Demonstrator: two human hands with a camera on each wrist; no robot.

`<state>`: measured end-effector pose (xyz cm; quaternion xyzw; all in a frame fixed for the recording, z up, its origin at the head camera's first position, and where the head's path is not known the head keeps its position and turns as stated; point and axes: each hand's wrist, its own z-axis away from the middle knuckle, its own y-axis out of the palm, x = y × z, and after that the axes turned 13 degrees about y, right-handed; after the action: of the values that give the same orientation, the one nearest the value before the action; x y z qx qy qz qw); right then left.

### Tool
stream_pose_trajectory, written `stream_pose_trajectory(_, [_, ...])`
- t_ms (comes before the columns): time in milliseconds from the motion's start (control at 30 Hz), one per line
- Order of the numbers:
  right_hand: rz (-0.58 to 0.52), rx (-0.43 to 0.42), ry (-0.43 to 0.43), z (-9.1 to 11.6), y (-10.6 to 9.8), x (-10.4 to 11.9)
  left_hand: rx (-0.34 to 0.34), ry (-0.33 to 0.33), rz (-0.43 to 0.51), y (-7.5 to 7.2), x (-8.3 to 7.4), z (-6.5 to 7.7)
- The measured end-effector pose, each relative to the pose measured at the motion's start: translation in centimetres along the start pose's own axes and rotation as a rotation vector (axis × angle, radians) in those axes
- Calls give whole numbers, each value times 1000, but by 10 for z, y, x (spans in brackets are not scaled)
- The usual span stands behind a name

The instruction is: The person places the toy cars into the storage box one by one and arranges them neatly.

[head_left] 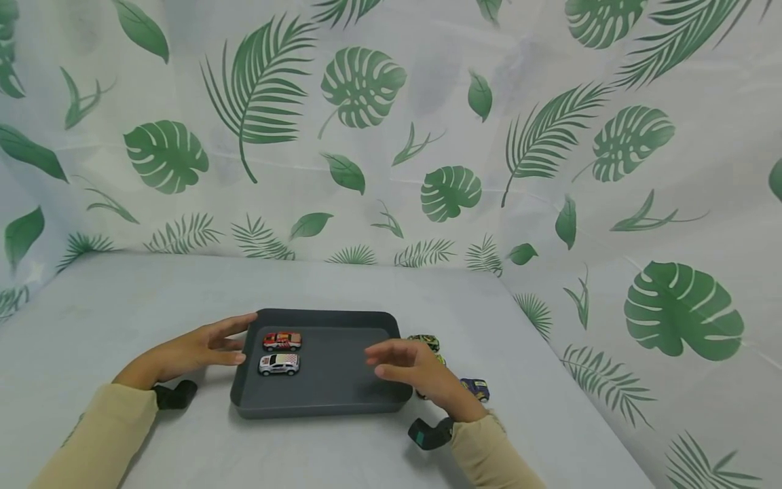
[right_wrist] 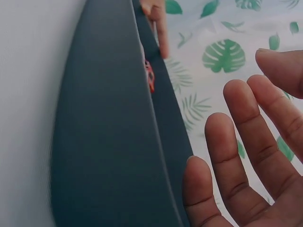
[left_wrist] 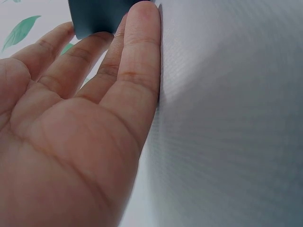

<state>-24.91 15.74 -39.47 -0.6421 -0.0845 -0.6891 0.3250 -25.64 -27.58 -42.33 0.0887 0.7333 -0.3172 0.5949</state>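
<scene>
A dark grey tray lies on the white table, with a red toy car and a white toy car side by side in its left part. My left hand is at the tray's left side, fingers extended, fingertips at the rim; the left wrist view shows the fingers against the tray's outer side. Over the tray's right edge hovers my right hand, holding nothing. Its spread, slightly bent fingers show in the right wrist view beside the tray wall.
Right of the tray stand a green patterned toy car and a dark blue toy car. Other toy cars there are partly hidden behind my right hand. A leaf-printed curtain borders the table at the back and right.
</scene>
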Motion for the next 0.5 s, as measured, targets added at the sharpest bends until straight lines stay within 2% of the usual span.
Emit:
stream_pose_trajectory(200, [-6,-10,18,7,-7,0,4,-4,-6,0,1,0])
stream_pose_trajectory(500, [27,-51,-1,16,-20,-5,3,-18,-15,1,-1,0])
